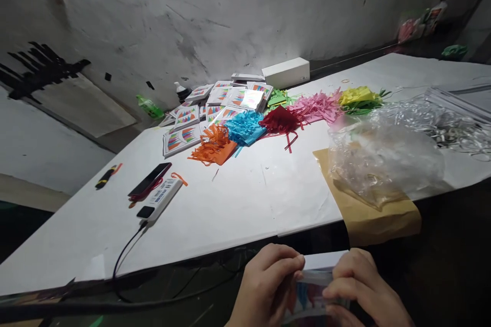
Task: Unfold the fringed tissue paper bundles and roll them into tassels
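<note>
Near the bottom edge, in front of the table, my left hand (266,283) grips the left side of a clear packet (310,291) with colourful shapes showing in it and a white top edge. My right hand (362,286) pinches the same packet on its right side. Its lower part runs out of view. On the white table lie bundles of cut strips: orange (215,146), blue (247,126), dark red (282,120), pink (318,106) and yellow (358,95). Behind them is a pile of flat printed packets (186,116).
A white box (286,72) stands by the wall. A phone (151,180) and a white power strip (164,196) with a cable lie at the left. Clear plastic bags (387,153) and brown paper (372,219) overhang the table's right front edge.
</note>
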`<move>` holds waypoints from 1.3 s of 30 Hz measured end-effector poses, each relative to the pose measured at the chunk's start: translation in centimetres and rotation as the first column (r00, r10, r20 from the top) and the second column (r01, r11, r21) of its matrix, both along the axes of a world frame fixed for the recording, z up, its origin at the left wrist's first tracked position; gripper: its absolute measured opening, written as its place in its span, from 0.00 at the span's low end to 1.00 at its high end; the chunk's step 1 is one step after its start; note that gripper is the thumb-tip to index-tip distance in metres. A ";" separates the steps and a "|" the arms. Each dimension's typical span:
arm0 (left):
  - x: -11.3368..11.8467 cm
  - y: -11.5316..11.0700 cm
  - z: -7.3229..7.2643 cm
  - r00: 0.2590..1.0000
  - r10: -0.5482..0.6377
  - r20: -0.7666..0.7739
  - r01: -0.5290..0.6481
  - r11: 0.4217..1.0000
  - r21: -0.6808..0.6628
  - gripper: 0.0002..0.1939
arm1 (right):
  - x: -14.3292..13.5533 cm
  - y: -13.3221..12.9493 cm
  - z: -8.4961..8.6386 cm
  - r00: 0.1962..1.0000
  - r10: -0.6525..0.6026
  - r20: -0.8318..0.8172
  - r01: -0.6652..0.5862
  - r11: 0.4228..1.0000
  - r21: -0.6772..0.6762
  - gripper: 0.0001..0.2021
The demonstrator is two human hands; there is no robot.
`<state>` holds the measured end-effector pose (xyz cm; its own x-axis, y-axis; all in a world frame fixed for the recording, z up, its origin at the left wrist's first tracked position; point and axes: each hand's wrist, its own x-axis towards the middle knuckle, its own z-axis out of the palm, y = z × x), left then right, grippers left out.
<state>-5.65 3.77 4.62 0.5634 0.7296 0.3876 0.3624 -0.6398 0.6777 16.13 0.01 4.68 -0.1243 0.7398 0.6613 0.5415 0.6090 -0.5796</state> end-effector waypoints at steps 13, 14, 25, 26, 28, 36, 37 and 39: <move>0.2 -0.1 0.7 0.999 0.037 -0.003 -0.037 0.999 -0.035 0.11 | -1.3 0.8 -0.4 1.000 0.024 -0.013 -0.025 0.997 -0.072 0.03; 0.3 -0.1 0.6 0.999 0.040 0.000 -0.040 0.998 -0.039 0.11 | -1.3 0.8 -0.5 1.000 0.022 -0.015 -0.023 0.997 -0.070 0.03; 0.0 -0.1 -0.1 0.998 0.055 -0.026 -0.057 0.993 -0.099 0.12 | -1.3 0.6 -2.0 0.999 0.036 0.001 -0.036 0.996 -0.081 0.07; 0.0 -0.1 0.0 0.998 0.057 -0.025 -0.059 0.993 -0.103 0.12 | -1.3 0.6 -2.0 0.999 0.037 0.007 -0.036 0.996 -0.082 0.07; 0.1 -0.2 0.0 0.998 0.057 -0.028 -0.060 0.992 -0.109 0.12 | -1.3 0.5 -2.0 0.999 0.049 0.015 -0.048 0.996 -0.069 0.07; 0.1 0.1 -0.3 0.998 0.059 -0.011 -0.060 0.991 -0.123 0.12 | -1.1 0.4 -2.6 0.997 0.023 0.067 -0.025 0.999 0.030 0.08; 0.1 0.1 -0.3 0.998 0.060 -0.010 -0.060 0.990 -0.128 0.12 | -1.1 0.4 -2.6 0.997 0.020 0.077 -0.024 0.999 0.047 0.08; 0.0 0.1 -0.3 0.998 0.061 -0.008 -0.062 0.989 -0.133 0.12 | -1.2 0.5 -2.4 0.996 0.007 0.092 -0.015 0.996 0.085 0.08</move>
